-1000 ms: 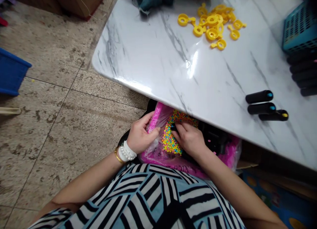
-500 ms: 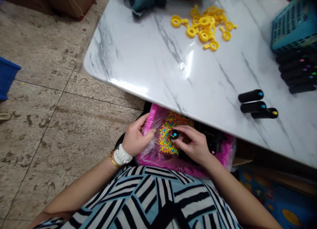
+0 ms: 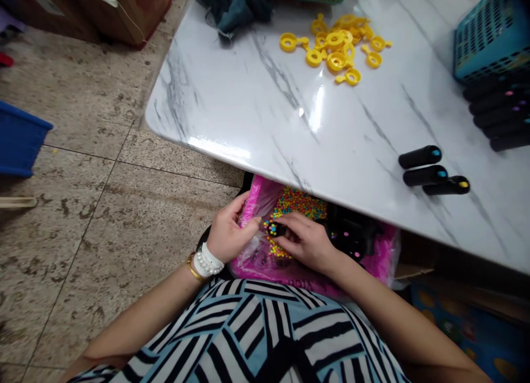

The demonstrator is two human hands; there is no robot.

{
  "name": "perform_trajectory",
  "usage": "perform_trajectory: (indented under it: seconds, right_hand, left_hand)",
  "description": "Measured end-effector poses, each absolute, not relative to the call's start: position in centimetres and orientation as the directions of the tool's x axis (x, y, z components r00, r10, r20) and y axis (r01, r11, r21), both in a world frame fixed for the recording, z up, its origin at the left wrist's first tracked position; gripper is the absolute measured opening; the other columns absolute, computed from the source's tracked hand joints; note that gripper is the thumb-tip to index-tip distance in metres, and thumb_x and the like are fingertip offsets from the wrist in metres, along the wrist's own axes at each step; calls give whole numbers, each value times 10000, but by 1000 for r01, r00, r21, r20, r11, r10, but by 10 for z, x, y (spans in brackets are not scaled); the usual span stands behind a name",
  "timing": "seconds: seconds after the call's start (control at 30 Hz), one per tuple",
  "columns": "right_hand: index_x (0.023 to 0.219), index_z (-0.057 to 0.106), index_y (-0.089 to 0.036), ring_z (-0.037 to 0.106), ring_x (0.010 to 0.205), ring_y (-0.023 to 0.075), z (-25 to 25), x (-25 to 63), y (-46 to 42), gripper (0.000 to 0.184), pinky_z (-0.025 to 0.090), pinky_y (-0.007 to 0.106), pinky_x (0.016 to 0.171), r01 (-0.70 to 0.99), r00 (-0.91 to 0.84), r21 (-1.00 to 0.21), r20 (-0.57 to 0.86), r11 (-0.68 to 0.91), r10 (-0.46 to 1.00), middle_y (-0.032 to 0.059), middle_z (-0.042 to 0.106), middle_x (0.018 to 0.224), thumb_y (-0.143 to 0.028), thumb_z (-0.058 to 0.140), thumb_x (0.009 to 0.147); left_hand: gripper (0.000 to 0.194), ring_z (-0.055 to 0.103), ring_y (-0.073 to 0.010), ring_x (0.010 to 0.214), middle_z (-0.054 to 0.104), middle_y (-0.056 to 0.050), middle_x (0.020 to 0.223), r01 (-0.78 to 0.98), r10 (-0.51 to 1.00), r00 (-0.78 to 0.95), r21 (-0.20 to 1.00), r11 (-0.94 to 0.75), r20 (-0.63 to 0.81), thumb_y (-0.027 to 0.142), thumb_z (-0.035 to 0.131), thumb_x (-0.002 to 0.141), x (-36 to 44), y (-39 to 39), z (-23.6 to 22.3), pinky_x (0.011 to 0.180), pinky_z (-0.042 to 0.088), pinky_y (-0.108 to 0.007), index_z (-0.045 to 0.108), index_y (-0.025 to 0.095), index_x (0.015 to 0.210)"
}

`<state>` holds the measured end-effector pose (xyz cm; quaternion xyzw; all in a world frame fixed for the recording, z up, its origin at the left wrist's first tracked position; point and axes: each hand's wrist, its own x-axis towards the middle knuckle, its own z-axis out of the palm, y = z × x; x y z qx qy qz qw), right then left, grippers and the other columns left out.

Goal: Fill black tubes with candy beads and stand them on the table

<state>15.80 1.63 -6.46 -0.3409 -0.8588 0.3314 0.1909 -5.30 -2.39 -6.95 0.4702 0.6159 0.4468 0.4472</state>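
Note:
A pink plastic bag (image 3: 260,195) lies open on my lap, below the table edge, with several small coloured beads (image 3: 300,203) inside. My left hand (image 3: 227,234), with a white bead bracelet and a gold bangle at the wrist, pinches the bag's left rim. My right hand (image 3: 304,240) reaches into the beads and grips a black tube (image 3: 274,228) whose open end shows coloured beads. More black tubes lie in the bag to the right (image 3: 351,234).
The white marble table (image 3: 256,96) carries a heap of yellow plastic rings (image 3: 337,43), three black tubes with coloured ends (image 3: 430,170), a row of more tubes (image 3: 501,115) and a teal basket (image 3: 491,38). A blue crate (image 3: 19,140) stands on the tiled floor.
My right hand lifted the black tube's end out of the beads, then shifted it left toward my left hand. The left hand kept its hold on the bag rim.

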Motion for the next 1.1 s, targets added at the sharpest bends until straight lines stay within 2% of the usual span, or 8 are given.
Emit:
perform_trajectory:
  seconds: [0.1, 0.23, 0.37, 0.43, 0.53, 0.83, 0.97, 1.1]
  right_hand:
    - [1161, 635, -208, 654, 687, 110, -46, 169, 12, 246, 575, 237, 635, 427, -627, -755, 150, 497, 765, 61, 710, 994, -204, 620, 915]
    - [1153, 649, -236, 700, 818, 176, -21, 202, 4, 282, 610, 318, 710, 556, -465, -667, 247, 497, 850, 73, 721, 1014, -201, 670, 874]
    - [1099, 673, -238, 699, 906, 234, -15, 257, 4, 299, 620, 402, 767, 749, -92, -560, 441, 354, 893, 89, 709, 1020, -245, 740, 807]
    - [1088, 672, -207, 694, 849, 212, -16, 288, 13, 305, 619, 363, 704, 781, 169, -592, 506, 198, 846, 86, 689, 1003, -280, 744, 801]
    - [1119, 664, -162, 658, 693, 148, -14, 328, 34, 356, 552, 243, 505, 731, 399, -682, 441, 11, 804, 64, 673, 943, -346, 717, 819]
    - [1070, 697, -187, 613, 700, 143, 0, 331, 62, 319, 536, 266, 602, 823, 316, -568, 432, -17, 844, 47, 679, 952, -346, 719, 794]
    - [1085, 688, -201, 595, 685, 141, 1, 316, 52, 248, 519, 282, 625, 887, 243, -460, 530, 35, 812, 60, 674, 993, -271, 654, 850]
    - [1082, 707, -193, 610, 704, 150, 3, 321, 59, 274, 523, 288, 660, 868, 280, -497, 496, 4, 822, 44, 672, 937, -288, 674, 827]
  left_hand:
    - [557, 714, -215, 924, 742, -107, 1132, 145, 980, -149, 977, 156, -134, 267, 677, 808, -55, -24, -73, 889, 568, -345, 585, 128, 1340]
    - [579, 715, -227, 971, 728, -120, 1182, 133, 974, -144, 972, 195, -176, 323, 685, 813, -58, -23, -75, 937, 563, -363, 576, 124, 1346]
    - [631, 722, -236, 986, 732, -123, 1181, 135, 949, -161, 946, 294, -272, 410, 723, 794, -60, -22, -73, 930, 578, -351, 581, 127, 1340]
    - [643, 734, -226, 919, 757, -89, 1123, 113, 929, -189, 932, 343, -319, 452, 747, 773, -59, -21, -71, 844, 614, -323, 597, 173, 1332]
    - [628, 725, -184, 702, 784, -36, 1001, 8, 890, -220, 911, 412, -400, 485, 774, 747, -54, -21, -66, 600, 625, -244, 622, 243, 1306]
    - [702, 631, -149, 419, 786, 24, 840, -35, 824, -231, 851, 524, -517, 549, 750, 760, -52, -21, -54, 382, 563, -234, 546, 323, 1392]
    - [671, 667, -162, 456, 789, 27, 846, -37, 829, -223, 854, 519, -513, 515, 751, 776, -57, -20, -59, 443, 599, -251, 550, 340, 1392]
    - [656, 664, -156, 462, 790, 14, 855, -56, 826, -221, 852, 520, -519, 515, 738, 793, -55, -19, -59, 395, 564, -225, 547, 334, 1393]
